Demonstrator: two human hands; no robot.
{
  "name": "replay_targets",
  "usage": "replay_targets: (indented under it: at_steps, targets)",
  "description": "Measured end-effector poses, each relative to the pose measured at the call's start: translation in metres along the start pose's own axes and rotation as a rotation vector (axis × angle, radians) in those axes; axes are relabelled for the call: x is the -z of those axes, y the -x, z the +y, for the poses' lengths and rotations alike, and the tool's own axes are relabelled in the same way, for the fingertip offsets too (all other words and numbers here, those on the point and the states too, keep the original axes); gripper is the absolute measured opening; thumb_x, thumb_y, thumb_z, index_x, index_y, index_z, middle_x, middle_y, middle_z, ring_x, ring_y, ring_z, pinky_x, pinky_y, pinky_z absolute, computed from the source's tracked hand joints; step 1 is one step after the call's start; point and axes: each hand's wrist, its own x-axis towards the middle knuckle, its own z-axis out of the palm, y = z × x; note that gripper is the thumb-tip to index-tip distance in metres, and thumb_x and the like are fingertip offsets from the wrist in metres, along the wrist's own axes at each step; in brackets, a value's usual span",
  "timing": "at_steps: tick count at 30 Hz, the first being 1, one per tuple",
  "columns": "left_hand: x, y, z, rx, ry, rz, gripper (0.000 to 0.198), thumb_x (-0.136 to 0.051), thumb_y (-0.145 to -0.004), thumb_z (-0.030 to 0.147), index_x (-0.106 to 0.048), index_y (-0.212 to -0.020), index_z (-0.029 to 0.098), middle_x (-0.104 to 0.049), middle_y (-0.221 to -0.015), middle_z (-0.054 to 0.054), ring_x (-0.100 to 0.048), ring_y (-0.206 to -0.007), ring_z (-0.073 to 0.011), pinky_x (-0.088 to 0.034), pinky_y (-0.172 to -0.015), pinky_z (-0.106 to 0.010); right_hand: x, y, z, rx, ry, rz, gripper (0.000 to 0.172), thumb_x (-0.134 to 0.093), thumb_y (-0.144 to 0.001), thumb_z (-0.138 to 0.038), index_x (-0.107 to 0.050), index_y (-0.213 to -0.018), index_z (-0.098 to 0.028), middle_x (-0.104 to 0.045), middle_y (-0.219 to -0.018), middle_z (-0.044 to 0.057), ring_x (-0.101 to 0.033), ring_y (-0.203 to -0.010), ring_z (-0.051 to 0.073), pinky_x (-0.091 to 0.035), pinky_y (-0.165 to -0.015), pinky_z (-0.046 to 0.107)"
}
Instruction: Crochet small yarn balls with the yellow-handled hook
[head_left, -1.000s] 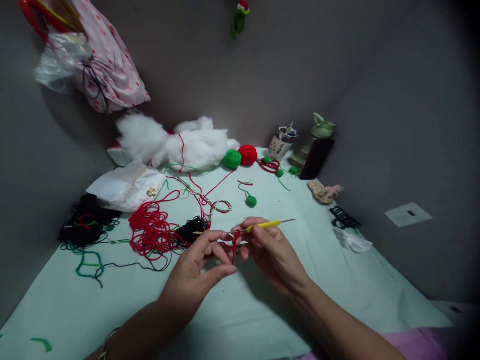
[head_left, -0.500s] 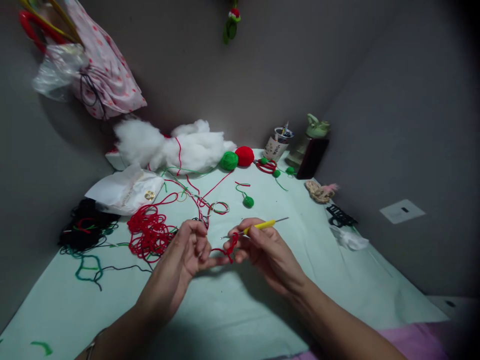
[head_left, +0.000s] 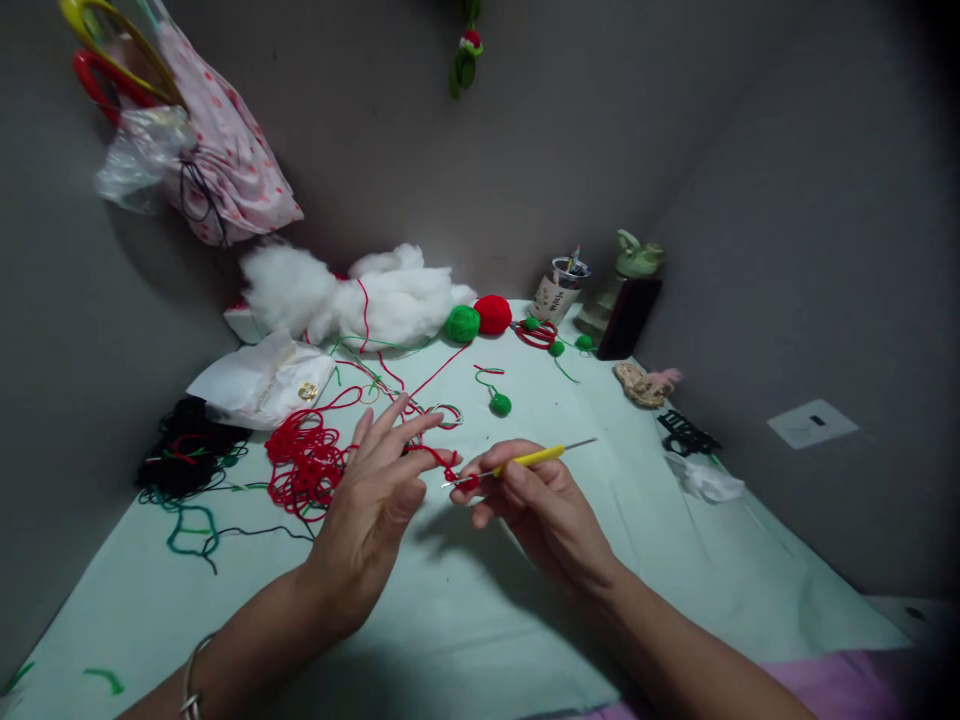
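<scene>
A yellow-handled crochet hook [head_left: 534, 457] is pinched in my right hand [head_left: 536, 490], its thin tip pointing left. Near that tip sits a small piece of red crochet [head_left: 465, 483], close against my right fingertips. Red yarn [head_left: 430, 452] runs from the piece leftward across the fingers of my left hand [head_left: 382, 480], which is open with its fingers spread. Behind the left hand lies a loose heap of red yarn [head_left: 304, 462]. Beyond the right hand, a small green ball with a yarn tail [head_left: 500, 404] rests on the table.
White stuffing [head_left: 397, 300] is piled at the back, beside a green yarn ball [head_left: 462, 324] and a red yarn ball [head_left: 493, 315]. Red-handled scissors [head_left: 537, 334], a pen cup [head_left: 561, 290] and a phone [head_left: 630, 318] stand back right. Black yarn [head_left: 180, 450] lies left.
My left hand has gone from curled fingers to spread ones, with the red yarn drawn over them. The crochet piece has shifted slightly on the hook. The view has moved a little.
</scene>
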Motion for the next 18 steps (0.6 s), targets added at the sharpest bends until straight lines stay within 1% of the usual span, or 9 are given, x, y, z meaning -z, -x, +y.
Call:
replay_targets:
  at_steps: [2, 4, 6, 7, 9, 11, 14, 16, 18]
  targets:
    - [-0.001, -0.001, 0.001, 0.157, 0.069, -0.064, 0.043, -0.049, -0.1, 0.058, -0.082, -0.11, 0.032, -0.069, -0.138, -0.005, -0.042, -0.146, -0.0329, -0.016, -0.125, -0.049, 0.0, 0.0, -0.001, 0.059, 0.034, 0.009, 0.012, -0.077, -0.092, -0.035, -0.081, -0.096, -0.025, -0.08, -0.092, 0.003, -0.077, -0.079, 0.014, -0.061, -0.066, 0.02]
    - [-0.004, -0.003, 0.002, 0.345, 0.2, -0.102, 0.039, -0.055, -0.099, 0.056, -0.081, -0.112, 0.031, -0.071, -0.133, -0.006, -0.056, -0.132, -0.0325, -0.032, -0.118, -0.048, 0.001, 0.001, -0.002, 0.103, 0.07, 0.01, 0.011, -0.075, -0.094, -0.034, -0.081, -0.098, -0.025, -0.079, -0.094, 0.003, -0.077, -0.08, 0.015, -0.061, -0.067, 0.021]
    - [-0.007, -0.005, 0.004, 0.505, 0.405, -0.077, 0.037, -0.061, -0.096, 0.055, -0.08, -0.113, 0.028, -0.075, -0.124, -0.006, -0.065, -0.118, -0.0295, -0.042, -0.111, -0.045, 0.001, 0.002, -0.004, 0.122, 0.096, 0.013, 0.011, -0.074, -0.094, -0.034, -0.081, -0.098, -0.025, -0.079, -0.095, 0.004, -0.077, -0.081, 0.015, -0.061, -0.068, 0.022]
    - [-0.009, -0.006, 0.004, 0.556, 0.519, -0.053, 0.035, -0.065, -0.094, 0.053, -0.08, -0.112, 0.026, -0.076, -0.12, -0.006, -0.067, -0.113, -0.0279, -0.046, -0.107, -0.042, 0.002, 0.002, -0.004, 0.128, 0.108, 0.018, 0.012, -0.074, -0.094, -0.034, -0.081, -0.098, -0.025, -0.079, -0.095, 0.004, -0.077, -0.08, 0.016, -0.062, -0.068, 0.023]
    - [-0.013, -0.008, 0.005, 0.607, 0.714, 0.002, 0.032, -0.072, -0.091, 0.048, -0.081, -0.107, 0.022, -0.076, -0.115, -0.007, -0.07, -0.106, -0.0248, -0.053, -0.099, -0.036, 0.003, 0.002, -0.005, 0.142, 0.134, 0.043, 0.012, -0.076, -0.093, -0.035, -0.081, -0.097, -0.025, -0.079, -0.094, 0.005, -0.077, -0.079, 0.017, -0.062, -0.068, 0.025]
    - [-0.017, -0.008, 0.004, 0.628, 0.825, 0.048, 0.026, -0.081, -0.085, 0.041, -0.081, -0.101, 0.019, -0.076, -0.112, -0.006, -0.071, -0.102, -0.0222, -0.057, -0.092, -0.031, 0.004, 0.001, -0.005, 0.144, 0.152, 0.068, 0.013, -0.077, -0.091, -0.036, -0.08, -0.096, -0.024, -0.079, -0.093, 0.005, -0.077, -0.077, 0.017, -0.062, -0.067, 0.026]
    - [-0.02, -0.008, 0.001, 0.66, 0.899, 0.113, 0.022, -0.091, -0.074, 0.03, -0.081, -0.089, 0.019, -0.076, -0.099, -0.002, -0.072, -0.089, -0.0164, -0.06, -0.081, -0.025, 0.005, 0.0, -0.003, 0.115, 0.145, 0.088, 0.014, -0.078, -0.09, -0.036, -0.08, -0.096, -0.024, -0.079, -0.094, 0.005, -0.077, -0.077, 0.017, -0.062, -0.066, 0.026]
    - [-0.021, -0.006, -0.002, 0.667, 0.909, 0.129, 0.023, -0.094, -0.068, 0.027, -0.078, -0.082, 0.018, -0.073, -0.083, 0.001, -0.07, -0.075, -0.0117, -0.06, -0.072, -0.02, 0.006, -0.002, -0.001, 0.098, 0.137, 0.1, 0.014, -0.078, -0.09, -0.036, -0.08, -0.096, -0.023, -0.078, -0.094, 0.005, -0.077, -0.078, 0.017, -0.063, -0.066, 0.025]
    - [-0.021, -0.004, -0.006, 0.669, 0.893, 0.123, 0.026, -0.096, -0.066, 0.026, -0.077, -0.081, 0.018, -0.07, -0.074, 0.002, -0.067, -0.066, -0.0091, -0.058, -0.066, -0.018, 0.007, -0.002, 0.0, 0.091, 0.133, 0.107, 0.013, -0.078, -0.09, -0.035, -0.08, -0.096, -0.023, -0.078, -0.095, 0.005, -0.077, -0.078, 0.017, -0.062, -0.065, 0.024]
